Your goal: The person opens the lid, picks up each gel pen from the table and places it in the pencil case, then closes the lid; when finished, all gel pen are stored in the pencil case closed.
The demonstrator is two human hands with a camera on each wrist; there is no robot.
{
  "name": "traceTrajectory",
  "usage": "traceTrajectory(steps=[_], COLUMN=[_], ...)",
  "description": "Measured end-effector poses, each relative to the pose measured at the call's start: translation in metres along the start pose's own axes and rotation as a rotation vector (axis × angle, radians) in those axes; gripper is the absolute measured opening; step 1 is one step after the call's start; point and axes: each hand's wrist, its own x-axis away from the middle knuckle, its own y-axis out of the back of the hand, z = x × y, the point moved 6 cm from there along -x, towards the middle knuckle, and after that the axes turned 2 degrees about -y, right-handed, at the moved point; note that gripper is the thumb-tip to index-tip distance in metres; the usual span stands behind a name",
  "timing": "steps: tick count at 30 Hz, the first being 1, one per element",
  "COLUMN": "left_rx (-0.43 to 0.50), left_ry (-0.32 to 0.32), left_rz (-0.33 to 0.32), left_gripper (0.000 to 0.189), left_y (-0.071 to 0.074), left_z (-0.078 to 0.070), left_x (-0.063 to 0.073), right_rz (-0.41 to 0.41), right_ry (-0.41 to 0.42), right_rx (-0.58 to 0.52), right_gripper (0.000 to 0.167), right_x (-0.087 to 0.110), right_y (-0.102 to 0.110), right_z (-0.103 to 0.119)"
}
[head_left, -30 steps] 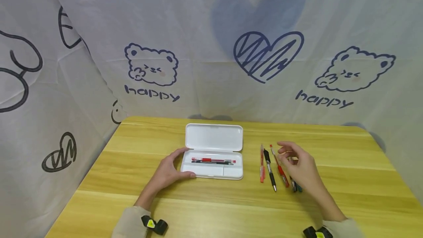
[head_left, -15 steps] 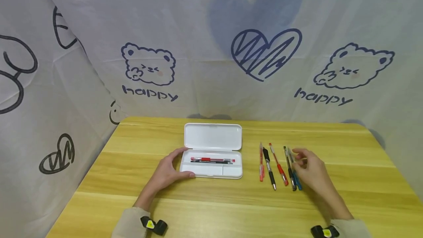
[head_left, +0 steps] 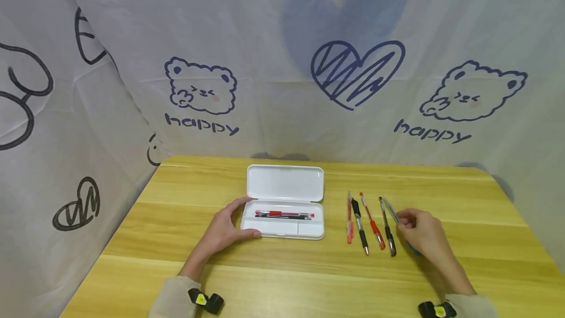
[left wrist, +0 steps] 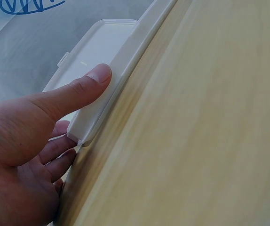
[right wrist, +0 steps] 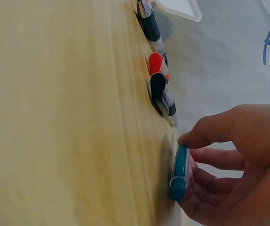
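Note:
A white pencil case [head_left: 275, 233] lies with its lid raised on the table; a red pen [head_left: 282, 214] and a dark pen [head_left: 282, 217] rest in its rear compartment. My left hand [head_left: 224, 227] grips the case's left end, thumb along the front wall and fingers around the corner, as the left wrist view shows. On the right, my right hand [head_left: 423, 232] pinches a teal-capped pen [right wrist: 180, 174] between thumb and fingers. In the head view the hand hides part of that pen, and its clear end points up and left.
Left of my right hand, several pens lie in a loose row on the wooden table [head_left: 309, 278]: a pink-red pen [head_left: 349, 220], a black-grip pen [head_left: 359, 227], a red-grip pen [head_left: 372, 222] and a black-capped pen [head_left: 388, 227]. A printed curtain [head_left: 282, 112] hangs behind.
My right hand has moved right and toward me, from above the pens to the teal-capped pen, which has shifted right, away from the black-capped pen. The left hand stays on the case.

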Motion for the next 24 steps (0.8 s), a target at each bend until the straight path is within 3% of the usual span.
traceTrajectory(steps=[7, 15, 20, 24], left_rx=[0.008, 0.007, 0.001, 0.008], left_ry=[0.0, 0.004, 0.01, 0.01], left_rz=[-0.001, -0.002, 0.0, -0.002], left_gripper=[0.093, 0.093, 0.094, 0.094], left_y=[0.0, 0.0, 0.0, 0.001], left_z=[-0.001, -0.002, -0.001, -0.001], left_x=[0.0, 0.001, 0.001, 0.001], right_rz=[-0.069, -0.025, 0.023, 0.007], right_ry=[0.041, 0.121, 0.153, 0.191], right_rx=[-0.053, -0.168, -0.216, -0.227], right_gripper=[0.027, 0.029, 0.04, 0.038], right_x=[0.003, 0.006, 0.006, 0.004], right_y=[0.008, 0.003, -0.004, -0.007], right_z=[0.008, 0.03, 0.045, 0.06])
